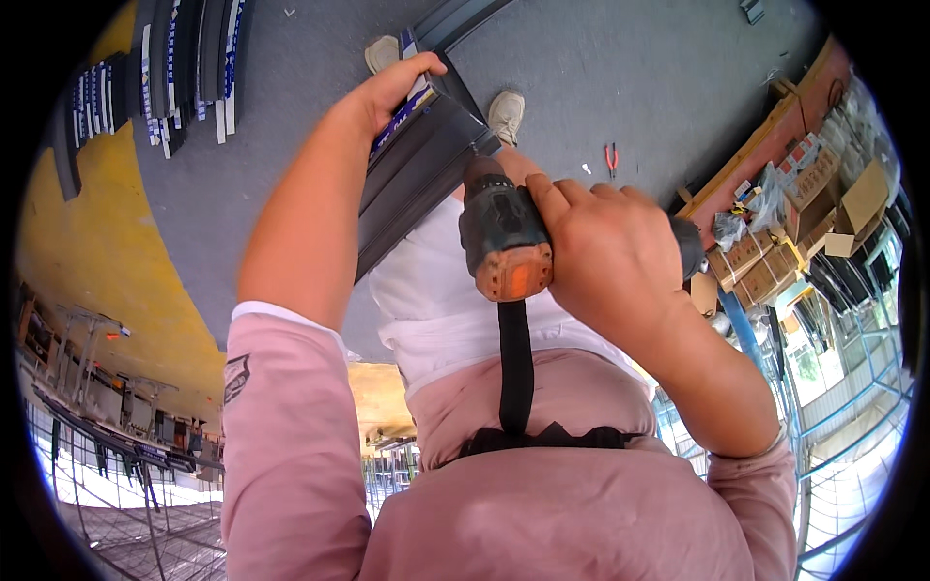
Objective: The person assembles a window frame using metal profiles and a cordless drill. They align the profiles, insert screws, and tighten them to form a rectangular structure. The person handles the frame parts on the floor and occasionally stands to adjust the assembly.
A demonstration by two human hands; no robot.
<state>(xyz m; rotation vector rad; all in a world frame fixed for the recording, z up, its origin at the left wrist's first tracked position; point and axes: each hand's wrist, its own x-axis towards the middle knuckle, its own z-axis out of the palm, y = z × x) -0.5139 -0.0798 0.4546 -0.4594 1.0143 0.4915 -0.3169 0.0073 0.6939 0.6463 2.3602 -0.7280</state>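
Note:
My right hand [605, 247] grips a cordless drill [499, 232] with a dark teal body and an orange rear cap. Its nose points down at the end of a long dark metal profile [417, 169]. My left hand [392, 87] clasps the far upper edge of that profile, which stands upright against my legs and carries a blue and white protective strip. A black strap [515, 363] hangs from the drill to my waist. My two light shoes [506, 114] stand on the grey floor beside the profile.
A bundle of dark profiles with blue-white strips [184, 68] lies on the floor at upper left, near a yellow floor area [97, 252]. Red-handled pliers [612, 158] lie on the grey floor. Stacked cardboard boxes [775, 252] and a wooden bench stand at right.

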